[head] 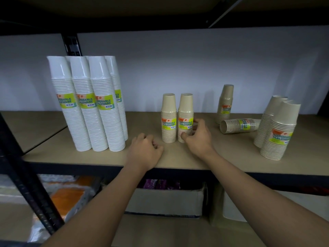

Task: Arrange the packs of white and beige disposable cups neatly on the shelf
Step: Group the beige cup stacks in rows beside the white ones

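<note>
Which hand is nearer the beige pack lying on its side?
Right. The right hand grips an upright beige pack left of the lying pack; the left hand rests curled on the shelf, farther left.

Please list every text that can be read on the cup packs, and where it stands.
"DISPOSABLE TABLEWARE": label of the beige pack at the right hand.
"POSABLE" / "ABLEWARE": labels of the white packs, first letters hidden.
Barcode digits, and the label of the lying beige pack: too blurred to read.
</note>
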Demonstrator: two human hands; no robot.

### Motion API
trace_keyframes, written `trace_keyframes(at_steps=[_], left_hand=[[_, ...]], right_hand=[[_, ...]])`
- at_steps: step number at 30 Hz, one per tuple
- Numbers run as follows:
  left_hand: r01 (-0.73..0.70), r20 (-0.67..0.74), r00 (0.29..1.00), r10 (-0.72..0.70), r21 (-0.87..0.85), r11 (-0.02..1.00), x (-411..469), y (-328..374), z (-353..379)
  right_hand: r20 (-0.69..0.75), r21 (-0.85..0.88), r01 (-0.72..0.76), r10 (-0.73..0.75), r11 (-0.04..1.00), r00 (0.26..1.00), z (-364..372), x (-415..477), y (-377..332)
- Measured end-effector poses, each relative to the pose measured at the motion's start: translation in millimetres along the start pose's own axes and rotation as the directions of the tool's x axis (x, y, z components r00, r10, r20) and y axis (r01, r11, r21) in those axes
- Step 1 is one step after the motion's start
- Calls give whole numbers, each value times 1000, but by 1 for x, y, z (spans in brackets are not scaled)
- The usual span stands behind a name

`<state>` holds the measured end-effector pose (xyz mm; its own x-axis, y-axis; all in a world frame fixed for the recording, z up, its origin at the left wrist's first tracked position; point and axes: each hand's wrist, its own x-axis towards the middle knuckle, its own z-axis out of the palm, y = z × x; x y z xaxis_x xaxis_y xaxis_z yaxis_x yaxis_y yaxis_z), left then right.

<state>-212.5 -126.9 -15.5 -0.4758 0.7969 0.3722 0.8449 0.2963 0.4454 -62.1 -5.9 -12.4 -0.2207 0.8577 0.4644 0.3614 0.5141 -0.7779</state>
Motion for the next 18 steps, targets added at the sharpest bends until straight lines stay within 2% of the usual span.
trace_keyframes(at_steps=[18], left_hand=[[-3,2,1000,3,14,1000,0,-1,0]], right_hand=[[25,13,6,-7,1000,1000,-1,-2,-1]])
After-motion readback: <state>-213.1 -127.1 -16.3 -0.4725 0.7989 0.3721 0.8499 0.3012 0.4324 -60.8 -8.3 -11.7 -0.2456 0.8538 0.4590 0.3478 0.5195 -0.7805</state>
